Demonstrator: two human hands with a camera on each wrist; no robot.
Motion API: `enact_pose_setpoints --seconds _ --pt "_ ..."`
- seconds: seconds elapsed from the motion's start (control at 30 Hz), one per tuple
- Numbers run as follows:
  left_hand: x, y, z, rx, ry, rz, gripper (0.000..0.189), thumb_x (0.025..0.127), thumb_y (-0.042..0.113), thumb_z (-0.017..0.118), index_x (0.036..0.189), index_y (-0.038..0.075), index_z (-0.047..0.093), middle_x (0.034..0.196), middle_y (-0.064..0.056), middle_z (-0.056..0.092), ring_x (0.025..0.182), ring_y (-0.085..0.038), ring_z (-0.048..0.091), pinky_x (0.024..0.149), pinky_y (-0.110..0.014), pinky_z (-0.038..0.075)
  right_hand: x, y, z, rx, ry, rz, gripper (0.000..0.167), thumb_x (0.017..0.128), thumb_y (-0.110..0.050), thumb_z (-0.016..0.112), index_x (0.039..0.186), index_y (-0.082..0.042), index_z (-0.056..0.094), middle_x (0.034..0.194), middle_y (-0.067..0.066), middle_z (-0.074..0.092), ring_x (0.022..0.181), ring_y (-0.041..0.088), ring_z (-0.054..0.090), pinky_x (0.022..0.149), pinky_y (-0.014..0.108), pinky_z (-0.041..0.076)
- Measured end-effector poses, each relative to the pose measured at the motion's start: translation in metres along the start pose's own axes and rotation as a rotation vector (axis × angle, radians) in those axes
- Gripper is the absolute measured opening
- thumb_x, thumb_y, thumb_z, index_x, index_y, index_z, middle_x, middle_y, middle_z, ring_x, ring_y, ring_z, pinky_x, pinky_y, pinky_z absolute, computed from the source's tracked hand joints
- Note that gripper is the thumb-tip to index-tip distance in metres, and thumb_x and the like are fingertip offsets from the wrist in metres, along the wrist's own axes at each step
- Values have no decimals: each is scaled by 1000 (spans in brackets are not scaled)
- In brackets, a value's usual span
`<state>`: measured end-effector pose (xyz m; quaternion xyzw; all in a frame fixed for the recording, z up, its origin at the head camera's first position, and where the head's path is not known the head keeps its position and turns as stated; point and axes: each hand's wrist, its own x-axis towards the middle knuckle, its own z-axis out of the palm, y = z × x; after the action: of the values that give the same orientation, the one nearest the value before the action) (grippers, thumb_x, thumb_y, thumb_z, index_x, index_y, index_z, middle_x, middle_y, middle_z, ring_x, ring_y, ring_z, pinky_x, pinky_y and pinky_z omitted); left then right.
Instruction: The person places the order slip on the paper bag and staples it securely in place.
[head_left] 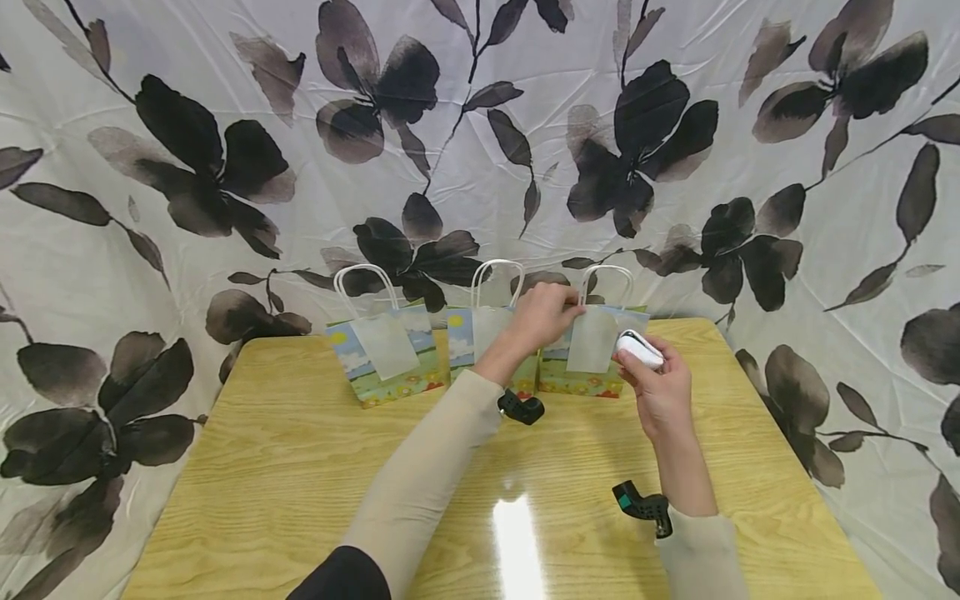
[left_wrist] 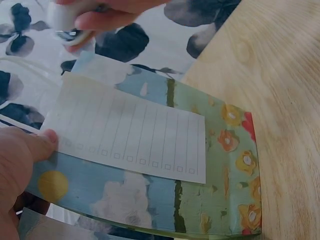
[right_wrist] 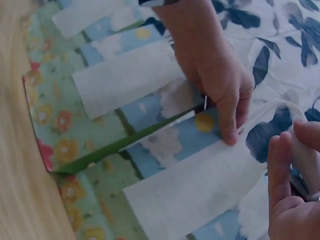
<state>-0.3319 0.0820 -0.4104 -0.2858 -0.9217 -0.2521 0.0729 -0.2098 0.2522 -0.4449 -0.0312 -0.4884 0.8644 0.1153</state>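
Observation:
Three paper gift bags with a sky-and-flower print stand in a row, each with a white paper slip on its front. My left hand (head_left: 542, 315) pinches the top edge of the right gift bag (head_left: 553, 373), beside its handle. In the left wrist view the thumb lies at the corner of this bag's lined checklist slip (left_wrist: 130, 135), with finger parts hidden behind the bag. My right hand (head_left: 669, 385) grips a small white rounded device (head_left: 639, 350) with a dark slot and a shiny metal part, just right of the same bag; its exact kind I cannot tell.
The left gift bag (head_left: 352, 367) and middle gift bag (head_left: 459, 354) stand alongside, white handles upright. All are near the back edge of the wooden table (head_left: 300, 483). A floral cloth (head_left: 480, 192) hangs behind. Black wrist cameras (head_left: 521, 407) are strapped on both wrists.

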Motion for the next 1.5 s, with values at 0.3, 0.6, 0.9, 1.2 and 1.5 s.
enact_pose_setpoints --seconds 0.3,0.6,0.9,1.2,1.5 --pt "-1 -2 0 3 17 5 19 94 34 66 79 22 65 66 9 57 55 -10 52 52 -27 39 14 -11 15 -186 -326 -193 35 87 19 58 118 11 44 118 27 45 97 28 67 80 36 54" --pt "0 -2 1 4 11 13 19 94 34 65 80 22 65 67 8 56 55 -10 50 51 -27 38 28 -17 28 -664 -202 -307 46 83 9 69 120 8 43 119 17 52 94 18 58 72 19 50" --pt "1 -2 0 13 -2 10 17 95 34 64 85 21 69 73 9 59 58 -10 53 54 -27 41 45 -8 36 -988 -219 -532 45 80 6 77 119 3 56 103 20 65 86 28 66 70 21 51" --pt "1 -2 1 15 9 28 15 95 31 65 87 21 71 76 8 62 59 -10 53 55 -27 42 52 15 35 -893 -186 -610 45 81 10 73 121 5 53 111 22 62 101 33 63 85 34 51" --pt "1 -5 0 17 18 35 17 95 34 65 87 21 72 74 9 60 57 -8 53 54 -27 42 62 6 21 -1077 -320 -620 48 82 8 73 124 3 50 111 21 60 95 34 61 79 46 49"
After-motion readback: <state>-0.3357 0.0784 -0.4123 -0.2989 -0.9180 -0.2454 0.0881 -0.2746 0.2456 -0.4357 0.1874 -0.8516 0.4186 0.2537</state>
